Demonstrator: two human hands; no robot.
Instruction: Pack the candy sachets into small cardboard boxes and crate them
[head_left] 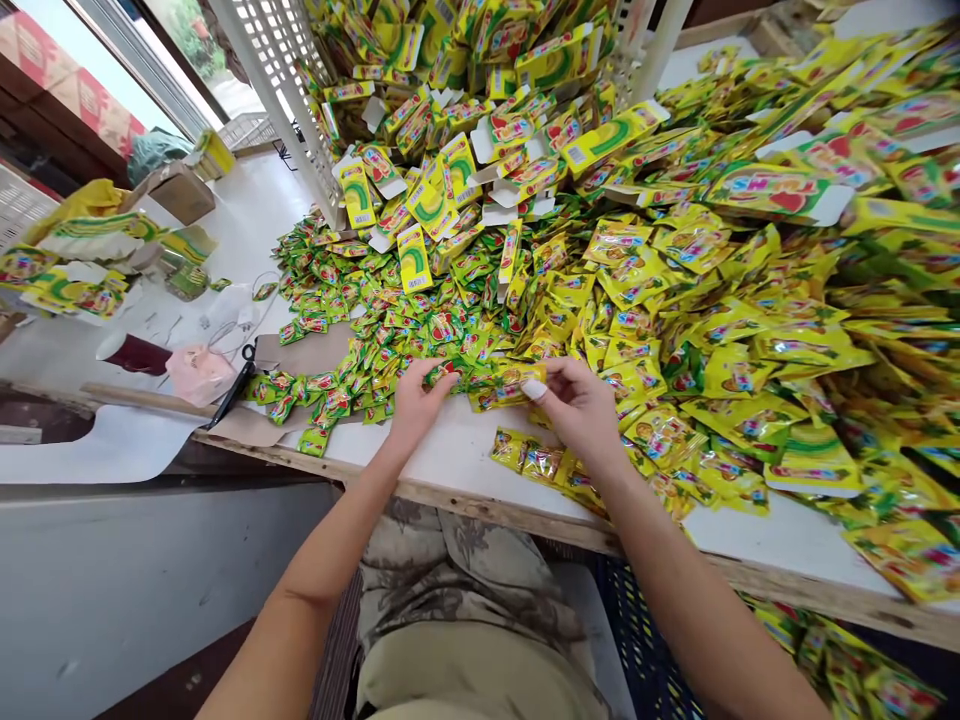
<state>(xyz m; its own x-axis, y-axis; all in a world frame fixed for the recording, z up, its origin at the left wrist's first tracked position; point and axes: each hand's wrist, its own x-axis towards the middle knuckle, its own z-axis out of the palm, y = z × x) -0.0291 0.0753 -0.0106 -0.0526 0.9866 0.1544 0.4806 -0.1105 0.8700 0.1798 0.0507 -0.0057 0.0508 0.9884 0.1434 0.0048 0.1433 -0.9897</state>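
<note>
My left hand (417,402) is closed, pinching a small green candy packet (442,370) at the edge of the green heap. To its right, my right hand (583,408) holds a yellow candy packet (501,384) between thumb and fingers, with the packet stretching left toward my other hand. A short row of joined yellow packets (541,462) lies on the white table just below my right hand. Green packets (469,310) are heaped ahead of my left hand, and larger yellow packets (637,340) are piled ahead and to the right.
A white plastic crate (289,95) lies tipped with small yellow boxes (435,200) spilling out. At left are a dark red cup (133,353), a pink plastic bag (199,374), scissors (234,388) and a cardboard box (178,193). The table's wooden edge (480,507) runs before me.
</note>
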